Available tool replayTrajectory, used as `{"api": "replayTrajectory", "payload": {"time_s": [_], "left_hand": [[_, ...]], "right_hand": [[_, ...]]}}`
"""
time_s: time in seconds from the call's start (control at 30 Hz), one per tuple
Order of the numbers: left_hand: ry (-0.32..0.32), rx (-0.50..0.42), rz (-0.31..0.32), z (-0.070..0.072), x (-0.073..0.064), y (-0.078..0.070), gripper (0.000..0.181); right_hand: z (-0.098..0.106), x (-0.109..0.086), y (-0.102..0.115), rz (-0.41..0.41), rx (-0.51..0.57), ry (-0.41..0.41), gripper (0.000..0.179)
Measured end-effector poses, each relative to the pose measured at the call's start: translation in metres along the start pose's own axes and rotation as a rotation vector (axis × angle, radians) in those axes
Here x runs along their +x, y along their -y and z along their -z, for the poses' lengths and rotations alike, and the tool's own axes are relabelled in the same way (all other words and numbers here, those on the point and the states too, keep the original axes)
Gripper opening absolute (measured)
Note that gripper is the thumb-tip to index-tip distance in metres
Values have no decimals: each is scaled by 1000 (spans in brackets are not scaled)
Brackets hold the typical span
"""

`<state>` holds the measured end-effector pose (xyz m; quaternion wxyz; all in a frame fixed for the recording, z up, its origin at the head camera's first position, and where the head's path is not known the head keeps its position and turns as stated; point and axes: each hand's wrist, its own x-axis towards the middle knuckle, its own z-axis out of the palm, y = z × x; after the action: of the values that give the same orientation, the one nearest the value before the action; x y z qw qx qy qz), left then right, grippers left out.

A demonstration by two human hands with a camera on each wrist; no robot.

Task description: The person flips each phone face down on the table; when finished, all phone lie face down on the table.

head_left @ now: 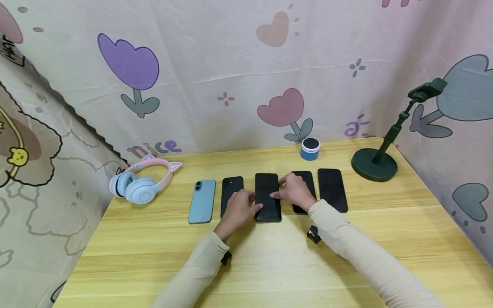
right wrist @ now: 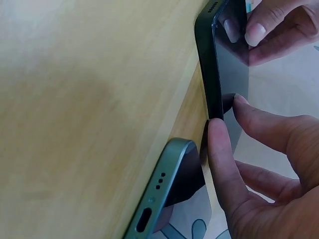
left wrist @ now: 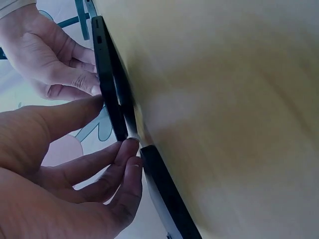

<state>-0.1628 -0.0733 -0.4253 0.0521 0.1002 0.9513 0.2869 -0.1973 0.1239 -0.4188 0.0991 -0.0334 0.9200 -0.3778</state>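
Note:
The middle smartphone (head_left: 266,188) of a row is black, with its dark glossy face up. My left hand (head_left: 239,209) pinches its left edge, thumb on the face and fingers at the side. At the opposite edge my right hand (head_left: 294,190) pinches it between thumb and finger. In the left wrist view a dark gap shows under the held smartphone (left wrist: 107,74). Left of it lies a black phone (head_left: 231,185) with its camera side up, partly covered by my left hand. Beyond my right wrist is a green-edged phone (right wrist: 182,172), face up.
A light blue phone (head_left: 202,201) ends the row at left, a black phone (head_left: 332,190) at right. Cat-ear headphones (head_left: 142,190) lie at the back left. Behind the row stand a small blue speaker (head_left: 310,149) and a dark green stand (head_left: 373,164) on the wooden table (head_left: 269,273).

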Motion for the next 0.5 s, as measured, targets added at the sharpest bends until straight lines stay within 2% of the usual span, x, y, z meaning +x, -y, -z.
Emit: {"api": "replayTrajectory", "payload": {"time_s": [0.5], "left_hand": [[-56,-140,-19,12,-8,5,35]], "right_hand": [[-5,2,0,3,184,49,64]]}}
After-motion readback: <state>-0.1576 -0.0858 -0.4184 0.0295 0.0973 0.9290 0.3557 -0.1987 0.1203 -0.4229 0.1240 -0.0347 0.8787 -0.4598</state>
